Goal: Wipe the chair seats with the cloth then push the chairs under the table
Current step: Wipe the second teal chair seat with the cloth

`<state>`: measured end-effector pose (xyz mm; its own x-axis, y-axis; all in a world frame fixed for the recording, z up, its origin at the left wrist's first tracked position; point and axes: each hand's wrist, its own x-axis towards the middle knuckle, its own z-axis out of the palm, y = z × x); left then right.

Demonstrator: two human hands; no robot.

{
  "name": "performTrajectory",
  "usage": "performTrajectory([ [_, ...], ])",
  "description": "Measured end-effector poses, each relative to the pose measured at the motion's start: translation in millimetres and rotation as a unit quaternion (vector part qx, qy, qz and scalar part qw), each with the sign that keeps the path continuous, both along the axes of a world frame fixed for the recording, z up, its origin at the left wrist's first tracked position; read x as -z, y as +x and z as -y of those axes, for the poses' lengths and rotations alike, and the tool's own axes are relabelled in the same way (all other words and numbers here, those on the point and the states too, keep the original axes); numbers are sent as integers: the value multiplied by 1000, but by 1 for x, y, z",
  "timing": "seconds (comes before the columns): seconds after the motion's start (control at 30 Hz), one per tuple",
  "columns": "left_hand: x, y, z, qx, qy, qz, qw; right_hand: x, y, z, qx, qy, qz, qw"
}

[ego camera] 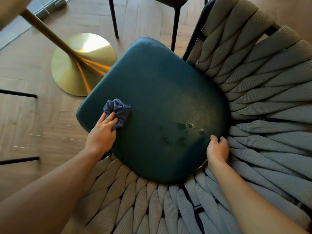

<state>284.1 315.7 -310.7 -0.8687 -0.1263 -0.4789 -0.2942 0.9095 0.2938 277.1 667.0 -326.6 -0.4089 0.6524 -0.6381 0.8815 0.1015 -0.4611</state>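
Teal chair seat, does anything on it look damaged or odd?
Yes. The teal padded chair seat has a worn, speckled pale patch with dark pits and scuffs near its right rear edge, close to the right hand. The surface looks cracked or peeling there.

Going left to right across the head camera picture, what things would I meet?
Brass table base → left hand → blue cloth → teal seat → right hand → woven rope chair back.
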Motion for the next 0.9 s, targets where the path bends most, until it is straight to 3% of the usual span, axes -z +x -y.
performTrajectory([
  [0.1,-3,-3,-25,-117,-1,8,993,-1,3,1,8,-12,9,1000],
  [0.23,5,-6,-88,-367,-30,15,930,0,2,1,12,-23,11,1000],
  [0.33,18,-19,-111,-431,-43,-6,901,6,2,-5,18,-23,12,999],
  [0.4,27,-21,-119,-378,-43,-38,924,11,2,-7,21,-22,5,1000],
  [0.5,29,3,-120,-141,18,-84,986,15,2,-9,31,-27,1,999],
  [0.57,26,26,-105,-46,34,-77,995,15,1,-10,34,-36,-3,999],
  [0.63,25,34,-91,-69,15,-73,995,12,2,-11,33,-43,-4,999],
  [0.77,30,-5,-140,-282,-29,-67,957,10,4,-12,23,-48,-10,999],
  [0.8,32,-14,-160,-297,-30,-65,952,11,5,-13,20,-46,-11,999],
  [0.9,41,-4,-196,-131,-13,-88,987,12,5,-16,19,-43,-7,999],
])
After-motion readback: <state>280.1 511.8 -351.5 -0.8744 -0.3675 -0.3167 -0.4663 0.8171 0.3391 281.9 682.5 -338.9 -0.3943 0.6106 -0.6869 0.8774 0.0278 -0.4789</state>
